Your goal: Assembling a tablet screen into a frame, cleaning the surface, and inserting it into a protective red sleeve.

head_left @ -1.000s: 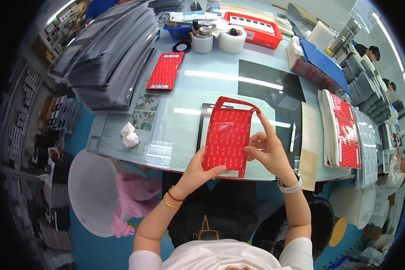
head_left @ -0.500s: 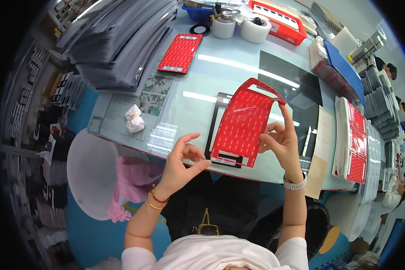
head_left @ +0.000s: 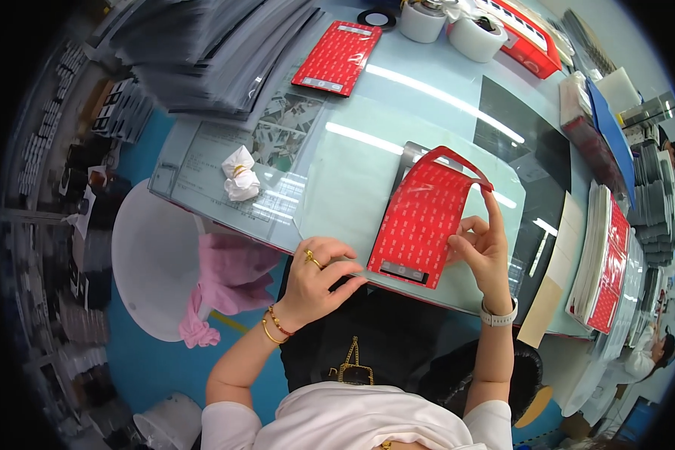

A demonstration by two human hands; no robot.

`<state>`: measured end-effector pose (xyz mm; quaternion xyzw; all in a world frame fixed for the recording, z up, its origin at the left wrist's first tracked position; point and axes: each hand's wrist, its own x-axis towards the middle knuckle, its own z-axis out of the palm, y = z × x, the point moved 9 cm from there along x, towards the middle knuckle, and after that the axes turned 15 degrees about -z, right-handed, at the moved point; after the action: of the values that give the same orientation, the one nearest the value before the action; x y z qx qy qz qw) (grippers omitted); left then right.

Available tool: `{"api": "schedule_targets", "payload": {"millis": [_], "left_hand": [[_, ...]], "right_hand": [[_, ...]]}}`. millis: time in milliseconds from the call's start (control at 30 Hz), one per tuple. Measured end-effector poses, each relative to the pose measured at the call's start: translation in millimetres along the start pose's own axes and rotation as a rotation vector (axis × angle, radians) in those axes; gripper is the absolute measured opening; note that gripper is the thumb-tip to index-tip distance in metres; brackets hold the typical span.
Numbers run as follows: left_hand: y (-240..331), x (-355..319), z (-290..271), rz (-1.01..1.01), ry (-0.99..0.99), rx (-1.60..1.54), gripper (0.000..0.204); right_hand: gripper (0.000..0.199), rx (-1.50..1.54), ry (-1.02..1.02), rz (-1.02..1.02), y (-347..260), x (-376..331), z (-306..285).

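Note:
A red printed sheet (head_left: 420, 217) with a long slot at its far end bows up over a dark frame-like panel (head_left: 410, 156) on the table. My right hand (head_left: 484, 247) grips the sheet from the right, index fingertip at its far right corner and thumb at its right edge. A smaller window near the close end shows a dark and grey strip (head_left: 403, 271). Beside the sheet's near left corner is my left hand (head_left: 319, 281), thumb and fingers drawn together. Whatever may be between those fingertips is too small to make out.
Crumpled white paper (head_left: 240, 174) lies to the left. Farther back are a red-covered panel (head_left: 339, 58), a tall stack of grey sheets (head_left: 225, 56), white rolls (head_left: 476, 39) and a red tray (head_left: 536, 56). Red-and-white sheets (head_left: 600, 255) are stacked at right. A white bin (head_left: 154, 277) stands below.
The sheet's near end now lines up with the panel beneath, its strip filling the window. My left hand's fingers have drawn together and turned over. The whole view has shifted slightly.

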<state>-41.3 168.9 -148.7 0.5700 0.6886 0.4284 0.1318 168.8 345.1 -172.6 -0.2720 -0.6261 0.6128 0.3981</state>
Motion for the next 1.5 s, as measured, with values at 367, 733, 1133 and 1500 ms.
{"api": "schedule_targets", "payload": {"millis": [367, 733, 1133, 1500], "left_hand": [[1.9, -2.6, 2.2, 0.093, 0.041, 0.031, 0.026], [2.3, -4.0, 3.2, 0.104, 0.052, 0.045, 0.026], [1.8, -5.5, 5.0, 0.110, 0.054, 0.050, 0.026], [1.3, -5.8, 4.7, 0.111, 0.052, 0.054, 0.026]], "right_hand": [[0.091, -0.043, 0.009, 0.025, 2.5, -2.5, -0.3], [0.089, -0.031, 0.046, -0.007, 7.4, -3.4, -3.1], [0.088, -0.036, 0.036, -0.027, 8.9, -3.7, -4.4], [0.090, -0.059, 0.008, -0.012, 6.5, -3.0, -1.2]]}}
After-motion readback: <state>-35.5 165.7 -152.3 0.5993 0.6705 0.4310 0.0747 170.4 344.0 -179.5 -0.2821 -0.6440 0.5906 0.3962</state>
